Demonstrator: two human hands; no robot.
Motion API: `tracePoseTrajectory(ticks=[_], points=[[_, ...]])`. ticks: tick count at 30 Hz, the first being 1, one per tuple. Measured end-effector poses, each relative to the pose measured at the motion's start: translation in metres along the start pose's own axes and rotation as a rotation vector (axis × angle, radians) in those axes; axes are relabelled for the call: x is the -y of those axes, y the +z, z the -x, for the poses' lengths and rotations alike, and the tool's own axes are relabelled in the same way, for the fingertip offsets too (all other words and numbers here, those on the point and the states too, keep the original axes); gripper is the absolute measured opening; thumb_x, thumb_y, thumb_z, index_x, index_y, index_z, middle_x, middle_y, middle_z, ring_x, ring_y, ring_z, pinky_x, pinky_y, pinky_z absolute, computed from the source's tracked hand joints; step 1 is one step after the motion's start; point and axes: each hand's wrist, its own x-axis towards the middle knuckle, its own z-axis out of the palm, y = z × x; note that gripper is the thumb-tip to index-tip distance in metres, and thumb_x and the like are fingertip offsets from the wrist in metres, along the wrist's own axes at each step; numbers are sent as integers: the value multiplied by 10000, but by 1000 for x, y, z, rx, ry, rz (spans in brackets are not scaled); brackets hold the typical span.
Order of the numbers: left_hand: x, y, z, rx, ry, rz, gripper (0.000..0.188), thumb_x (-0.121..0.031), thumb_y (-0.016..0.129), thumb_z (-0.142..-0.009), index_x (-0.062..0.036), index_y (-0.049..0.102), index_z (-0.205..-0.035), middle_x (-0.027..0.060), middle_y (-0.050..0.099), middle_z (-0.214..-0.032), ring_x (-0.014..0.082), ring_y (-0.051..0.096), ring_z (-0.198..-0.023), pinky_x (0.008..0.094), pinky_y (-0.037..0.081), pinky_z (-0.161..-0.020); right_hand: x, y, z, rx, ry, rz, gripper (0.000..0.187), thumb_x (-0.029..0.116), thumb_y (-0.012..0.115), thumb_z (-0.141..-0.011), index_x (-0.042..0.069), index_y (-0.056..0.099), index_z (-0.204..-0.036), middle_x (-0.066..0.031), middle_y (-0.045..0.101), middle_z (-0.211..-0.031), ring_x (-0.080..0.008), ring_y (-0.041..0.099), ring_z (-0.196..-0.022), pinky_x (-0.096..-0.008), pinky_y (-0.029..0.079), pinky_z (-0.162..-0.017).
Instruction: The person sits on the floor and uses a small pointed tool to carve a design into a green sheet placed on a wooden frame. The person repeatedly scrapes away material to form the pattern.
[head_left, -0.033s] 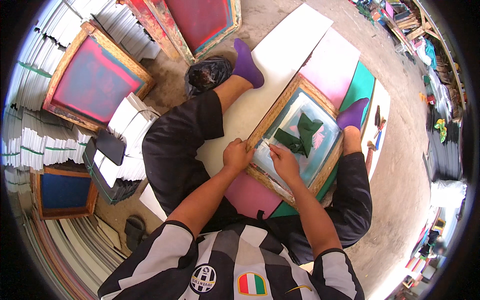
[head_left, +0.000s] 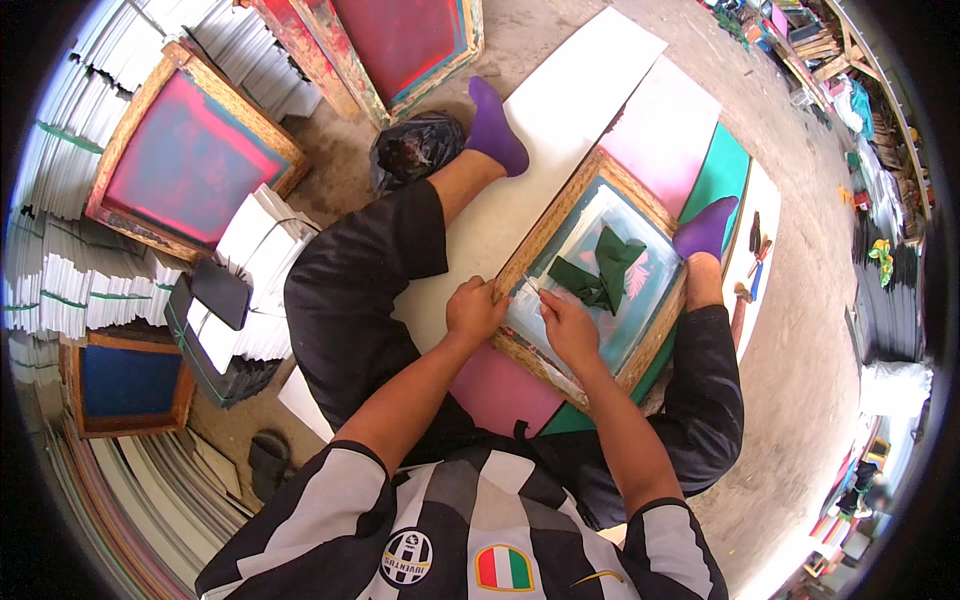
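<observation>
Now left hand (head_left: 474, 310) curled, gripping wooden screen frame (head_left: 560, 215) edge; right hand (head_left: 566, 325) pinching small tool, kind unclear, on mesh. Hold frame steady, use light short strokes near green cloth (head_left: 600, 268).

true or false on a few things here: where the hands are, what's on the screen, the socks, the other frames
1. The left hand grips the near edge of the wooden frame. True.
2. A green cloth lies on the screen. True.
3. Both socks are white. False: the socks are purple.
4. The right hand rests on the floor beside the frame. False: it is on the screen, inside the frame, with something thin that I cannot make out at its fingers.
5. A frame with a red screen lies to the person's left. True.
6. The blue-screened frame sits on the person's lap. False: it lies on the left, among stacks of sheets.
</observation>
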Motion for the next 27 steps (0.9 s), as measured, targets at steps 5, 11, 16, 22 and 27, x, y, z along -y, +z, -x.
tracePoseTrajectory(ticks=[5, 11, 16, 22, 27], points=[[1, 2, 0, -21, 11, 21, 367, -344, 803, -793, -63, 769, -1027, 132, 655, -905, 345, 683, -899, 460, 560, -783, 17, -6, 7, 14, 21, 216, 357, 349, 545, -1031, 318, 635, -1374, -183, 737, -970, -415, 712, -844, -561, 553, -730], [-3, -2, 0, 0, -3, -16, 358, -352, 802, -793, -57, 760, -992, 128, 657, -907, 339, 683, -902, 459, 561, -787, 28, -14, 7, 49, 14, 382, 381, 312, 554, -1016, 319, 606, -1393, -194, 713, -861, -398, 716, -796, -555, 547, -656], [-5, -4, 1, -7, 11, -17, 340, -336, 803, -795, -53, 756, -978, 131, 660, -915, 340, 683, -911, 456, 559, -801, 39, -15, 4, 126, 26, 575, 407, 290, 555, -1008, 283, 598, -1413, -217, 705, -850, -386, 732, -876, -530, 573, -709], [-5, -2, -2, 7, 20, -56, 329, -326, 795, -805, -50, 752, -978, 138, 659, -920, 342, 681, -912, 465, 555, -811, 8, 4, -3, 59, -7, 32, 458, 286, 536, -1018, 288, 535, -1476, -222, 710, -874, -378, 740, -906, -544, 585, -762], [4, 1, -2, 30, 9, -28, 363, -353, 784, -809, -61, 757, -1022, 139, 661, -923, 346, 680, -912, 471, 552, -806, 17, -9, 2, 172, 2, 404, 452, 334, 527, -1038, 291, 528, -1487, -224, 730, -931, -411, 727, -878, -549, 578, -774]])
